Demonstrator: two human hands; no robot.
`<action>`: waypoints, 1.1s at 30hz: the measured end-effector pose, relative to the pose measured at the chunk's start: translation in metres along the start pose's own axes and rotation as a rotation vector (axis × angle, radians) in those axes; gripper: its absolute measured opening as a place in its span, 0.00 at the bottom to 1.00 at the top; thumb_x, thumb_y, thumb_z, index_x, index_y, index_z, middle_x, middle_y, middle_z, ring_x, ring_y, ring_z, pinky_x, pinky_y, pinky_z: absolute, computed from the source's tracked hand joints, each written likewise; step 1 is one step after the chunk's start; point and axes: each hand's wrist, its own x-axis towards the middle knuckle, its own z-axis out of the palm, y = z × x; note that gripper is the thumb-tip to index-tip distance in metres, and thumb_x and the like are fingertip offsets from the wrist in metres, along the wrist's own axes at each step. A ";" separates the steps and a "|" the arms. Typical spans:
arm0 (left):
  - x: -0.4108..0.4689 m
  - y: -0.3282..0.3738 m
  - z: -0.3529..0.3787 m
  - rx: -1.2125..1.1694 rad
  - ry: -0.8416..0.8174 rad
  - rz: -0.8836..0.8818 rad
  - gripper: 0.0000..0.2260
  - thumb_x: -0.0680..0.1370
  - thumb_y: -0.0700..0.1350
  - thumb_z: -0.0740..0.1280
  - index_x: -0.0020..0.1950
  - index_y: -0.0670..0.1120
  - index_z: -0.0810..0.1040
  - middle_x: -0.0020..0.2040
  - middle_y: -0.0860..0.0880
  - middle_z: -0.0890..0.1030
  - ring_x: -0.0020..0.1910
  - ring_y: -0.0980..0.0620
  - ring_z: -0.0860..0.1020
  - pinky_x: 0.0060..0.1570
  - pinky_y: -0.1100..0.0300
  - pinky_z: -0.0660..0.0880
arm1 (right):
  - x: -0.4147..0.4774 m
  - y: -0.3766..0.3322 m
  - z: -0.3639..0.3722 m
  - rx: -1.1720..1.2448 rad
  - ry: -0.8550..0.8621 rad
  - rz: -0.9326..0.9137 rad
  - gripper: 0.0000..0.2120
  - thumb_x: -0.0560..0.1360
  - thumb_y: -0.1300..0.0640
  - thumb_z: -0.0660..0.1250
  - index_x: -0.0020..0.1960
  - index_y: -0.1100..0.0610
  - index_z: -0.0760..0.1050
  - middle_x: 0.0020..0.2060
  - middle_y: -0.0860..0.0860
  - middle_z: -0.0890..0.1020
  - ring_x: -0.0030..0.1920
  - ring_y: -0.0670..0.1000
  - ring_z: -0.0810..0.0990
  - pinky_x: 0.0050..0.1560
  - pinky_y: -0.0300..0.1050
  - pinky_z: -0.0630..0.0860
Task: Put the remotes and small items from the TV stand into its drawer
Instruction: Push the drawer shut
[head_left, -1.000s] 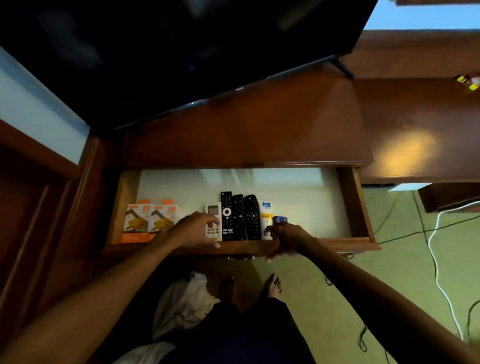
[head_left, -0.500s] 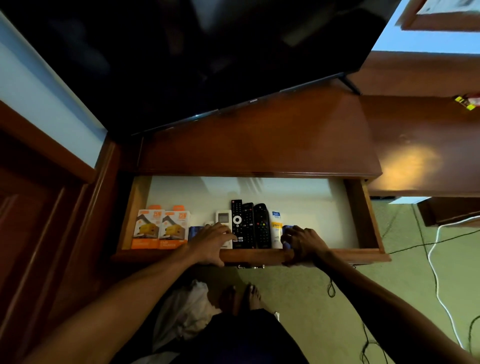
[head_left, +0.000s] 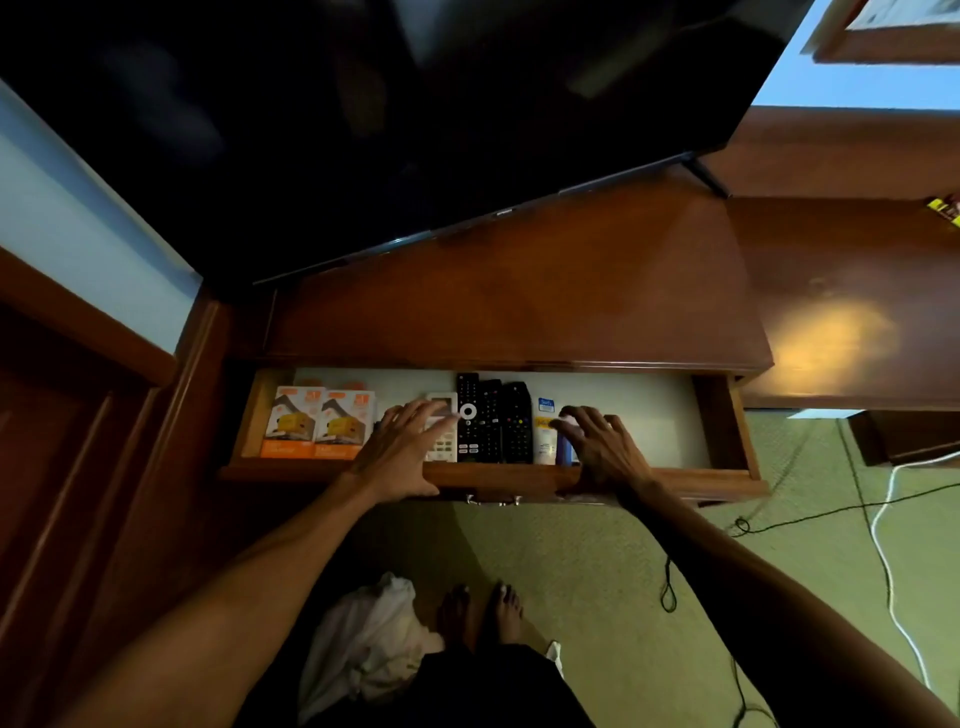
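The wooden drawer (head_left: 727, 431) of the TV stand (head_left: 519, 291) stands partly open. Inside lie two orange boxes (head_left: 317, 423), a white remote (head_left: 442, 447), three black remotes (head_left: 493, 423), a white-and-yellow tube (head_left: 544, 431) and a small blue item (head_left: 566, 449), side by side. My left hand (head_left: 405, 452) rests over the drawer's front edge with spread fingers on the white remote. My right hand (head_left: 602, 447) lies over the front edge too, fingers spread beside the blue item. Neither hand grips anything.
A large dark TV (head_left: 363, 114) stands on the TV stand's top. A small yellow-red item (head_left: 945, 210) lies far right on the adjoining wooden surface. Black (head_left: 810, 517) and white (head_left: 883, 540) cables run over the green carpet. White cloth (head_left: 363, 639) lies by my bare feet.
The drawer has slid inward, showing less of its white bottom. Both hands moved forward with it, fingers spreading over the front edge and the items.
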 end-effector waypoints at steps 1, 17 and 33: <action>0.006 -0.002 -0.004 0.005 0.016 -0.023 0.54 0.62 0.62 0.77 0.79 0.54 0.50 0.80 0.48 0.51 0.78 0.46 0.50 0.75 0.44 0.49 | 0.005 0.002 -0.002 -0.002 0.030 0.020 0.53 0.56 0.31 0.74 0.74 0.50 0.59 0.73 0.56 0.65 0.71 0.60 0.67 0.66 0.58 0.68; 0.111 -0.041 -0.036 0.120 0.069 -0.157 0.48 0.70 0.59 0.73 0.79 0.55 0.44 0.80 0.48 0.41 0.79 0.49 0.40 0.76 0.42 0.42 | 0.113 0.055 -0.033 0.123 0.088 0.150 0.62 0.62 0.40 0.77 0.79 0.55 0.38 0.75 0.55 0.35 0.77 0.58 0.36 0.75 0.61 0.38; 0.120 -0.011 -0.043 -0.108 0.172 -0.302 0.33 0.74 0.38 0.71 0.74 0.52 0.62 0.80 0.45 0.55 0.79 0.43 0.53 0.74 0.38 0.54 | 0.123 0.049 -0.041 0.170 0.042 0.227 0.40 0.77 0.58 0.67 0.80 0.53 0.45 0.79 0.60 0.46 0.79 0.63 0.47 0.75 0.65 0.56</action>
